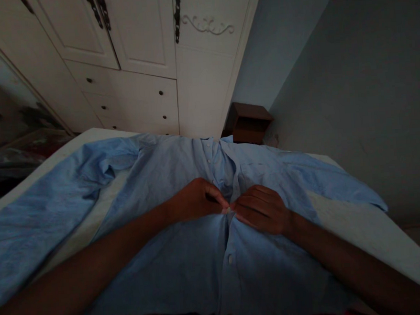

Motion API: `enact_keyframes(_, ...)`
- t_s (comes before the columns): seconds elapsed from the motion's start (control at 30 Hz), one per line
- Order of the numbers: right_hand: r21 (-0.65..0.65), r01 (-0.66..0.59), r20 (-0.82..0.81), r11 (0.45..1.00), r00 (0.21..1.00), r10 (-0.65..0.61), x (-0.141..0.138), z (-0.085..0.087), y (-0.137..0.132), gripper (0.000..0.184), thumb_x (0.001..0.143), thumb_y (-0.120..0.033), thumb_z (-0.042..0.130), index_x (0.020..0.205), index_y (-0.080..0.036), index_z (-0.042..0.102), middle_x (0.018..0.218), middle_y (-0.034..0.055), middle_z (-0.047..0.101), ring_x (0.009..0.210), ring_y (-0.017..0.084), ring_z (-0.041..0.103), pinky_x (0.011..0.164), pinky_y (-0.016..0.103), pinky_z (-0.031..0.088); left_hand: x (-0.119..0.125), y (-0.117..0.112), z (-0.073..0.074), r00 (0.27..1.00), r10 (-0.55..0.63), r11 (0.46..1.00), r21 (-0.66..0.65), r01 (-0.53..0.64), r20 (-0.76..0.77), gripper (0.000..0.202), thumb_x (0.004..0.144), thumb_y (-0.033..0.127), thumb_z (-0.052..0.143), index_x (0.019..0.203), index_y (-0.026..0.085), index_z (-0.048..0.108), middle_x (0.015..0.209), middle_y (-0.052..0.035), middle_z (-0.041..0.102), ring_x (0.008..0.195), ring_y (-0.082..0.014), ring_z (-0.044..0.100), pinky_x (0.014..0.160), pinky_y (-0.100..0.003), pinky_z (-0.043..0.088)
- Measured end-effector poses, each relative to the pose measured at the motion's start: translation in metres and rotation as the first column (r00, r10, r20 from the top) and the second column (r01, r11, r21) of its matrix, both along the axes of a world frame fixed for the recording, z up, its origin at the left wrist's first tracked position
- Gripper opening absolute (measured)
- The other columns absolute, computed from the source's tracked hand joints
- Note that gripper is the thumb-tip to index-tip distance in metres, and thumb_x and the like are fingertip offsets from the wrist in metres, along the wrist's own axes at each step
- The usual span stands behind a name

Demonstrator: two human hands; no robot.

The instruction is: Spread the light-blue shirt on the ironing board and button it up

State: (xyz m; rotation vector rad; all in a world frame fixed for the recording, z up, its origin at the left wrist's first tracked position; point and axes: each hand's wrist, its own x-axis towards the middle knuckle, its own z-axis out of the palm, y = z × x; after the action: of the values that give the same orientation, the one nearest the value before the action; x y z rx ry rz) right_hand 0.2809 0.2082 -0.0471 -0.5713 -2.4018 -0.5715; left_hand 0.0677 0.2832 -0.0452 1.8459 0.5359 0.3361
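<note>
A light blue button-up shirt (173, 256) lies spread front-up on a white surface (362, 223), sleeves stretched out to both sides. My left hand (194, 199) and my right hand (262, 209) meet at the shirt's front placket, about mid-chest. Both hands are closed in a pinch on the fabric edges around a small white button (228, 209). More buttons show above and below along the placket, one lower down (230, 259). The collar points away from me.
A white wardrobe (145, 51) with drawers and dark handles stands behind the surface. A small brown wooden box (248, 121) sits at the far edge near a grey-blue wall. Dark cluttered items lie at the far left (11, 142).
</note>
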Motion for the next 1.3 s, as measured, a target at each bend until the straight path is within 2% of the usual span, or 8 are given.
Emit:
enact_keyframes(0.13, -0.004, -0.003, -0.011, 1.0, 1.0, 0.003, 0.001, -0.003, 0.001, 0.015, 0.084, -0.013, 0.066, 0.098, -0.01, 0.062, 0.085, 0.0055, 0.069, 0.078, 0.015, 0.063, 0.065, 0.028, 0.05, 0.0, -0.002, 0.003, 0.999, 0.037, 0.999, 0.004, -0.037, -0.014, 0.012, 0.074, 0.024, 0.069, 0.079, 0.014, 0.074, 0.08, -0.0037, 0.073, 0.077, -0.015, 0.067, 0.072, -0.024, 0.05)
enact_keyframes(0.33, -0.034, 0.027, 0.025, 0.999, 0.999, -0.026, 0.0, -0.005, 0.002, 0.008, 0.085, -0.015, 0.065, 0.092, -0.012, 0.063, 0.082, 0.0048, 0.069, 0.073, 0.014, 0.061, 0.064, 0.029, 0.049, 0.001, -0.005, 0.005, 0.993, 0.11, 0.994, 0.0, -0.11, -0.039, 0.009, 0.071, 0.021, 0.07, 0.076, 0.015, 0.065, 0.074, -0.0002, 0.07, 0.07, -0.0126, 0.065, 0.063, -0.021, 0.047)
enact_keyframes(0.47, -0.037, 0.012, 0.033, 0.999, 0.999, -0.011, -0.001, -0.003, 0.003, 0.006, 0.086, -0.013, 0.063, 0.092, -0.013, 0.063, 0.082, 0.0041, 0.069, 0.074, 0.013, 0.061, 0.064, 0.028, 0.047, 0.0, -0.007, 0.007, 0.994, 0.11, 0.992, 0.057, -0.109, -0.019, 0.012, 0.073, 0.021, 0.068, 0.076, 0.016, 0.058, 0.078, -0.0002, 0.071, 0.073, -0.0138, 0.067, 0.065, -0.023, 0.047)
enact_keyframes(0.6, -0.037, 0.016, 0.069, 0.999, 0.998, -0.013, -0.002, -0.001, 0.003, 0.006, 0.087, -0.012, 0.062, 0.092, -0.013, 0.063, 0.078, 0.0033, 0.069, 0.071, 0.012, 0.059, 0.064, 0.028, 0.046, -0.001, -0.011, 0.012, 0.994, 0.109, 0.983, 0.15, -0.103, -0.032, 0.002, 0.076, 0.016, 0.061, 0.075, 0.016, 0.059, 0.079, -0.0002, 0.071, 0.074, -0.0132, 0.067, 0.066, -0.023, 0.047)
enact_keyframes(0.7, -0.026, 0.011, 0.077, 1.0, 0.997, -0.009, -0.002, -0.001, 0.002, 0.008, 0.086, -0.01, 0.063, 0.093, -0.011, 0.064, 0.078, 0.0039, 0.068, 0.069, 0.013, 0.058, 0.063, 0.029, 0.045, -0.001, -0.012, 0.014, 0.99, 0.137, 0.973, 0.192, -0.127, -0.043, 0.004, 0.076, 0.013, 0.059, 0.072, 0.016, 0.06, 0.077, -0.0001, 0.07, 0.072, -0.0128, 0.067, 0.065, -0.022, 0.047)
enact_keyframes(0.8, -0.015, 0.015, 0.088, 1.0, 0.996, -0.013, -0.002, -0.001, 0.002, 0.004, 0.088, -0.01, 0.06, 0.09, -0.011, 0.064, 0.078, 0.0035, 0.068, 0.068, 0.012, 0.056, 0.063, 0.029, 0.045, -0.001, -0.011, 0.013, 0.988, 0.144, 0.974, 0.183, -0.132, -0.053, 0.004, 0.077, 0.016, 0.06, 0.073, 0.016, 0.061, 0.077, -0.0002, 0.07, 0.072, -0.013, 0.066, 0.065, -0.022, 0.047)
enact_keyframes(1.03, 0.002, 0.018, 0.079, 1.0, 0.997, -0.018, -0.002, -0.001, 0.001, 0.011, 0.089, -0.012, 0.058, 0.08, -0.013, 0.063, 0.077, 0.0024, 0.065, 0.068, 0.012, 0.052, 0.064, 0.028, 0.044, -0.003, -0.006, 0.014, 0.997, 0.074, 0.992, 0.102, -0.07, -0.038, 0.009, 0.075, 0.023, 0.069, 0.079, 0.016, 0.065, 0.079, -0.0006, 0.07, 0.076, -0.0138, 0.067, 0.069, -0.024, 0.048)
enact_keyframes(1.3, -0.003, 0.019, 0.078, 1.0, 0.997, -0.019, -0.003, 0.001, 0.001, 0.014, 0.09, -0.012, 0.056, 0.078, -0.013, 0.063, 0.075, 0.0026, 0.065, 0.067, 0.012, 0.051, 0.063, 0.028, 0.043, 0.001, -0.009, 0.014, 0.993, 0.114, 0.991, 0.068, -0.113, -0.004, 0.005, 0.075, 0.018, 0.069, 0.074, 0.015, 0.065, 0.076, 0.0, 0.071, 0.073, -0.0131, 0.067, 0.07, -0.023, 0.048)
